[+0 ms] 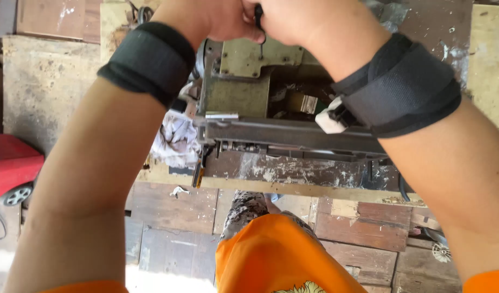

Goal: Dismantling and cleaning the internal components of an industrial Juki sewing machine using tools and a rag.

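Both my hands meet at the top edge of the view over an old beige metal machine (236,92) that stands on a worn workbench (293,171). My left hand (217,19) and my right hand (295,21) are closed together around a small dark tool (258,15), whose thin shaft points down onto the machine's top plate. Black bands wrap both wrists. A dark steel bar (293,133) runs along the machine's front. Most of the tool is hidden inside my fingers.
A crumpled white rag (176,138) lies at the machine's left. A red toy car (11,168) sits on the floor at far left. Wooden boards and planks cover the floor below. My orange clothing (276,255) fills the lower middle.
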